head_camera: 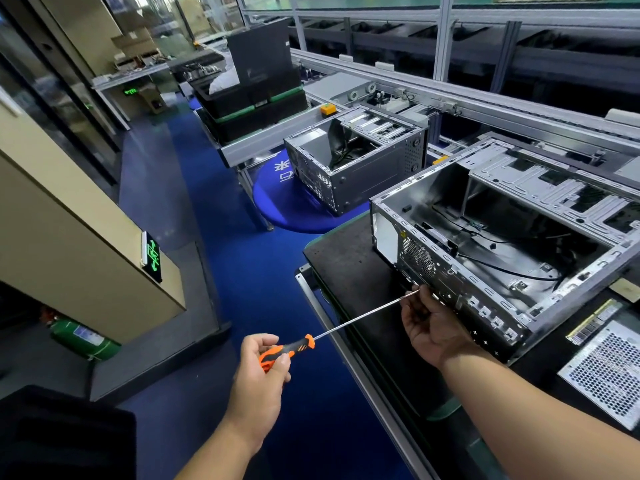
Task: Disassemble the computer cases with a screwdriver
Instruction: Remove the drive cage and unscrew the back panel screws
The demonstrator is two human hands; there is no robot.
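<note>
So the left hand [258, 367] is wrapped around the orange-and-black handle of the screwdriver [349, 324], near centre, out over the blue floor [242, 265] just off the edge of the bench [349, 258]. Its long shaft runs up and to the right, and the tip ends right at the near-left rear panel of the case [491, 237], which lies on its side on the black bench top with the open side facing up. Right hand [431, 327] sits at that same lower corner of the case, fingers curled and pinching the shaft just behind the tip, knuckles against the metal. Can't really tell if the tip is seated in a screw, it's too small. A second case [356, 157], also opened, sits farther back and left. A perforated metal panel [602, 372] lies flat on the bench to the right of the right forearm.
</note>
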